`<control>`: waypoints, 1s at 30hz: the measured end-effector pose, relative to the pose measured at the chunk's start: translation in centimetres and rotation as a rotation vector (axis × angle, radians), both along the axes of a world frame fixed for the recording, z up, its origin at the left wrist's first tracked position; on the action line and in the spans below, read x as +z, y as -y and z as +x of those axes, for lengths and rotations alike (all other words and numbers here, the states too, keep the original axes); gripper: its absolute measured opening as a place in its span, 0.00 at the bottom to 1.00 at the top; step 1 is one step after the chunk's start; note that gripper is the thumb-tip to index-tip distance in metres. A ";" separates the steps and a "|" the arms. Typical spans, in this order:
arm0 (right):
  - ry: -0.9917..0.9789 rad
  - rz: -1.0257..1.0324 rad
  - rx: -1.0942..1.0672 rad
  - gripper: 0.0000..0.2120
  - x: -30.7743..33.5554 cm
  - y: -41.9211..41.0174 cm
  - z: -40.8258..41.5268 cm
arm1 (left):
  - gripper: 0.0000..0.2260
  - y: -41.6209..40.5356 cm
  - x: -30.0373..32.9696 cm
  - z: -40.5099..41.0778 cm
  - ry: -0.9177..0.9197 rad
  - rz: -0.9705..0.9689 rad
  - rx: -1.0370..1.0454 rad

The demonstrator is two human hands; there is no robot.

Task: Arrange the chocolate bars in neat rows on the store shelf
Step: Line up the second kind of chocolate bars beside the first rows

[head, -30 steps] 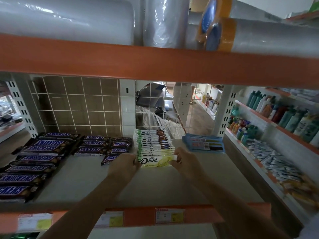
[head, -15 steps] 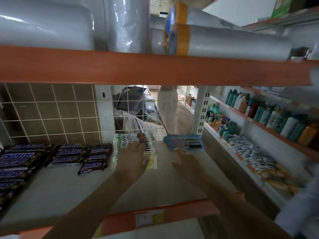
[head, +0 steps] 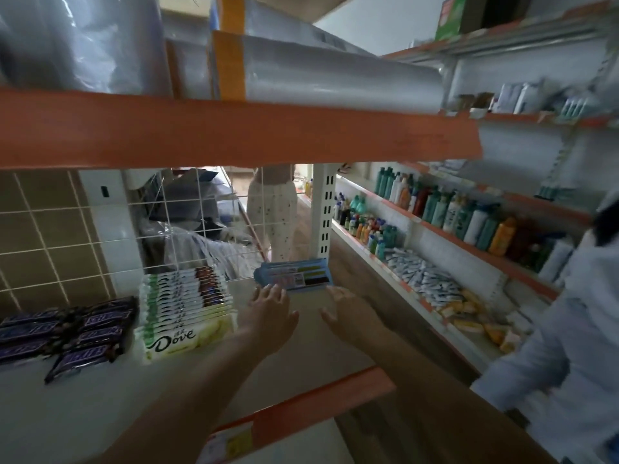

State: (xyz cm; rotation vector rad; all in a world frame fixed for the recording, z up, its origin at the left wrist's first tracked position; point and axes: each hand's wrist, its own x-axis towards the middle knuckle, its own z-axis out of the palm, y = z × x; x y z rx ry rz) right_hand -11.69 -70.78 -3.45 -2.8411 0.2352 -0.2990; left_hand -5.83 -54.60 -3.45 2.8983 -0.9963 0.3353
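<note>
Both your hands are reaching in over the shelf just right of center frame. Your left hand has its fingers spread and loose, nothing in it, with the fingertips right at the near edge of the blue packs. I can't tell if they actually touch. Your right hand is the same deal — open, fingers apart, empty, sitting just below the right corner of that blue stack.

The blue packs lie flat at the back of the shelf, next to the white perforated upright and against the wire grid.

To the left of your left hand there's the row of Dove bars, white and green wrappers overlapped like shingles running from the back toward you, the front one showing the full logo. Further left, lower left of the frame, are the Snickers bars in a couple of columns — the nearest one sits crooked and sticks out from the rest.

The orange shelf lip with price tags crosses under your forearms. Above, an orange beam carries big plastic-wrapped rolls. On the right side, another shelf unit holds bottles, and a person in a light top stands at the right edge.
</note>
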 end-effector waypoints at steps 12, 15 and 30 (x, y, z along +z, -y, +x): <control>-0.011 -0.037 0.003 0.25 -0.4 0.8 3.2 | 0.22 -0.1 0.5 2.1 -0.093 -0.064 0.061; 0.017 -0.074 0.037 0.21 -0.3 0.9 4.9 | 0.21 -0.4 0.9 2.9 -0.117 -0.075 0.070; -0.011 -0.223 0.074 0.18 -0.4 1.5 9.0 | 0.23 -0.8 1.0 5.0 -0.120 -0.066 0.085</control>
